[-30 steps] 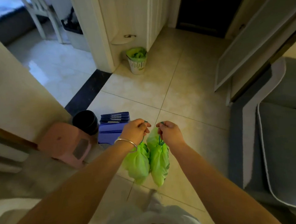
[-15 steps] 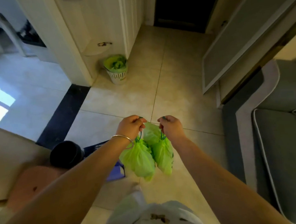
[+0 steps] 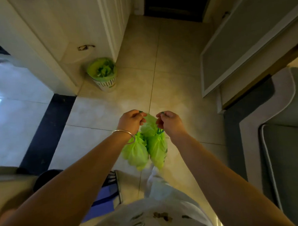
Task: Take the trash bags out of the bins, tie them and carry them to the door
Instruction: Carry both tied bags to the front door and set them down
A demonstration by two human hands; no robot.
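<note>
Far ahead, at the hallway's end, stands the dark door; on the far left a white bin holds its green liner, not yet pulled. Nearer, two tied green bags hang straight down, touching, just below the grips. The left hand and right hand each pinch a drawstring, equally near the door.

I have one wide-angle view, worn on the head, looking steeply down and forward over both forearms at the tiled floor. The hands sit near, mid-frame; a dark doorway fills the top centre.
</note>
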